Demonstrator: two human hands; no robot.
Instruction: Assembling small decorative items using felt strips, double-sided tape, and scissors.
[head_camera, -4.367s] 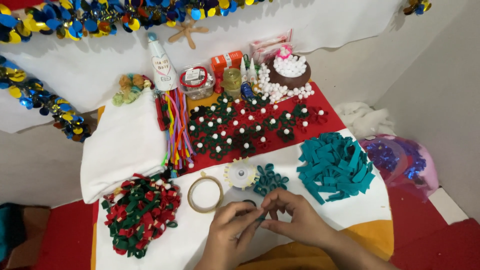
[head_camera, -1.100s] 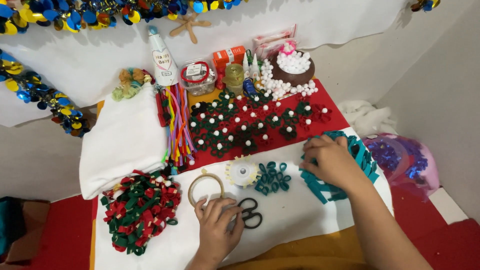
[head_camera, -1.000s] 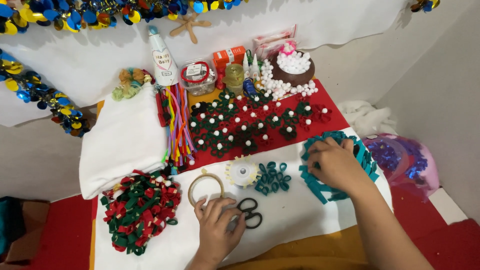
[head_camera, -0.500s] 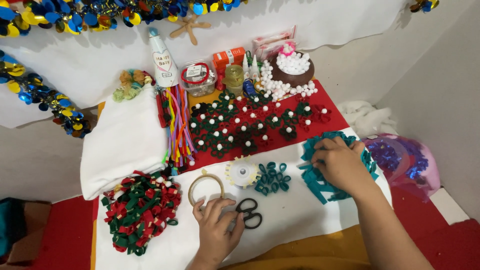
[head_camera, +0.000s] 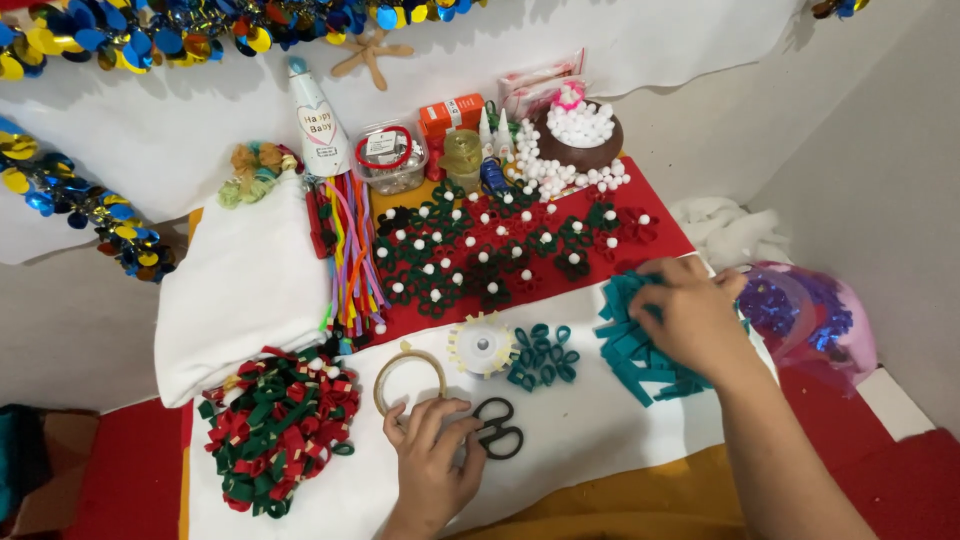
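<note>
Both hands down on the craft worktop (head_camera: 600, 440).

Right hand (head_camera: 690, 315) lies spread, palm down, on the pile of teal felt strips (head_camera: 640, 345) at the right; whether its fingers pinch a strip cannot be told. Left hand (head_camera: 432, 465) rests flat and open, holding nothing, fingers touching the black scissors (head_camera: 497, 432), just below the wooden ring (head_camera: 410, 380).

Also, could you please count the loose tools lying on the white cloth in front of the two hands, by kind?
Black scissors: 1
Wooden ring: 1
Round white spool: 1
Total: 3
</note>
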